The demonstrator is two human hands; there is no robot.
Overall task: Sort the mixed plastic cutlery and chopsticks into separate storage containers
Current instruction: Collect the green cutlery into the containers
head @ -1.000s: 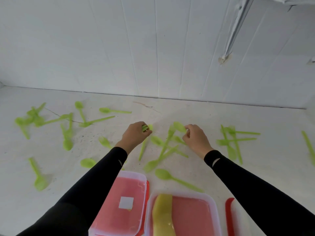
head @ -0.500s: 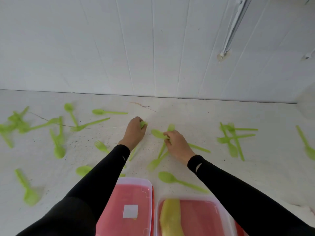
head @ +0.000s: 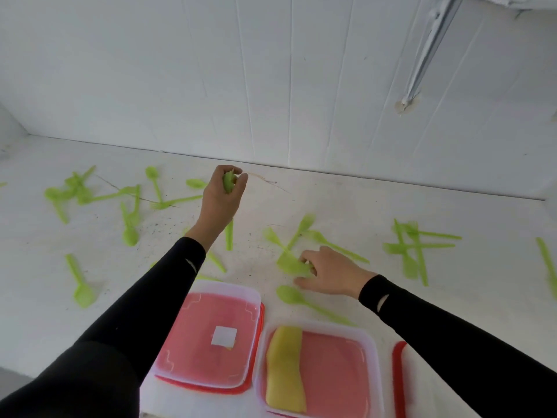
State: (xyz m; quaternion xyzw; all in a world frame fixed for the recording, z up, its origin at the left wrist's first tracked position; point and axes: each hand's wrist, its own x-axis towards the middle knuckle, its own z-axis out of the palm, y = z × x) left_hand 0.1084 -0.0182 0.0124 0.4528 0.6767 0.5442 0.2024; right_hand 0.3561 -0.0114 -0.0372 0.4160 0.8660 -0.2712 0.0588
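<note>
My left hand (head: 224, 196) reached far out, fingers curled tight round head of green utensil (head: 228, 183). Its handle shows beside wrist, long axis pointing back toward me. My right hand (head: 330, 274) lower, fingertips pinching broad green piece (head: 291, 263); blurred, type unclear. Both containers lie nearer me than hands: left container (head: 223, 287) under left forearm, right container (head: 373, 354) near right hand, the closer one. Loose spoon (head: 288, 294) between right hand and containers.
</note>
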